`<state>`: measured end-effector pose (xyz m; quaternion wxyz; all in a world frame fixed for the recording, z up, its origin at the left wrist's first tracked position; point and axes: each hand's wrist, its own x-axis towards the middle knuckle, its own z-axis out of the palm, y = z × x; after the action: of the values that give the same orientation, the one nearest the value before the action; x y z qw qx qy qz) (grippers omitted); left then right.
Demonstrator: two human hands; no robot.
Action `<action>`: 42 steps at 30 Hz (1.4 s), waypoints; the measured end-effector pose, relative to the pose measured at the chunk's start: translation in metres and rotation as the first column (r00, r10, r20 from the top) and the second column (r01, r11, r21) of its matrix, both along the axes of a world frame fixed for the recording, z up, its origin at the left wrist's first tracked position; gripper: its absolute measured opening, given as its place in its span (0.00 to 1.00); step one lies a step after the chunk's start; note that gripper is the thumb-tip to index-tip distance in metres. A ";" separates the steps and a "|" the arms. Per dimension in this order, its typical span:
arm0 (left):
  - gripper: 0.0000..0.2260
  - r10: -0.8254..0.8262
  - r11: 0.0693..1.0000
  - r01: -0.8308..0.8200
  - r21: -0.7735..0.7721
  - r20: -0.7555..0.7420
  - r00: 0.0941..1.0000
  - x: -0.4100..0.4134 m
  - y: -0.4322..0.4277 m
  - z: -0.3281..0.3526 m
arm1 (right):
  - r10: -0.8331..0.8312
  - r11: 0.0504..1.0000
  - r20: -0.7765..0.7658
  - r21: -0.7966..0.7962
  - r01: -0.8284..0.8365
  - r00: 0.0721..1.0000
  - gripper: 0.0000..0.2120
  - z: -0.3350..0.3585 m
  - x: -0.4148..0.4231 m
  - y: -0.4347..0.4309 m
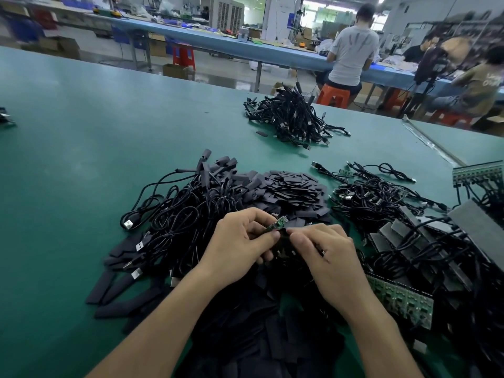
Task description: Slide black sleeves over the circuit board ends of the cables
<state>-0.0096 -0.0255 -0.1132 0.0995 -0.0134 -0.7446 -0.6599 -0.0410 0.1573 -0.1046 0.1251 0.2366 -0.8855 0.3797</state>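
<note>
Small green circuit board tilted, black sleeves heaped

Workers are sitting on orange stools at a long blue bench as light is glaring through far windows; cardboard boxes are crowding the glossy floor beyond a green-topped table.

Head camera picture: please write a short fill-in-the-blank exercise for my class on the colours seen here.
The circuit board pinched by the left hand is ____.
The loose sleeves piled behind the hands are ____.
The person in the grey shirt sits on an ____ stool.
Missing words: green, black, orange.
</note>
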 end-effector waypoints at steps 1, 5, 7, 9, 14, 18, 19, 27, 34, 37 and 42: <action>0.07 0.031 0.999 -0.031 -0.012 -0.009 0.999 0.000 0.000 -0.001 | -0.026 0.998 0.005 0.063 0.025 1.000 0.13 0.000 -0.001 -0.001; 0.08 0.124 0.991 -0.126 -0.050 -0.033 0.992 0.000 0.002 -0.004 | -0.176 0.884 0.032 0.445 0.144 0.984 0.23 0.000 -0.004 -0.007; 0.07 0.139 0.988 -0.141 -0.066 -0.040 0.990 -0.001 0.003 -0.004 | -0.257 0.853 0.069 0.485 0.192 0.964 0.26 0.002 -0.006 -0.013; 0.07 0.142 0.987 -0.145 -0.066 -0.045 0.989 0.000 0.003 -0.004 | -0.301 0.823 0.094 0.528 0.209 0.949 0.26 0.003 -0.008 -0.020; 0.07 0.155 0.987 -0.158 -0.026 -0.072 0.985 0.001 0.004 -0.001 | -0.379 0.768 0.136 0.597 0.229 0.915 0.22 0.007 -0.012 -0.031; 0.09 0.136 0.988 -0.140 -0.068 -0.057 0.989 0.001 0.004 -0.002 | -0.434 0.791 0.001 0.479 0.381 0.901 0.16 0.003 -0.006 -0.037; 0.08 0.141 0.986 -0.145 -0.085 -0.052 0.989 0.001 0.003 -0.002 | -0.441 0.805 -0.021 0.433 0.406 0.897 0.15 0.001 -0.004 -0.037; 0.16 0.125 0.969 -0.127 -0.212 -0.021 0.992 0.004 0.001 0.002 | -0.273 0.924 0.006 -0.278 0.264 0.962 0.08 0.003 0.004 -0.019; 0.07 0.161 0.984 -0.164 -0.067 -0.048 0.986 0.002 0.001 0.001 | -0.119 0.855 0.186 -0.480 0.196 0.975 0.09 0.007 0.003 -0.011; 0.08 0.177 0.984 -0.177 0.002 -0.048 0.983 0.002 0.003 0.002 | -0.128 0.961 0.177 -0.223 0.167 0.976 0.08 0.002 0.002 -0.011; 0.06 0.175 0.984 -0.173 0.048 -0.036 0.984 0.001 0.003 0.002 | -0.278 0.960 0.143 0.065 0.271 0.950 0.18 0.000 -0.009 -0.019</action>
<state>-0.0087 -0.0222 -0.1112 0.1720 0.0407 -0.7259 -0.6647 -0.0500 0.1380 -0.1042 0.1040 0.0845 -0.9250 0.3555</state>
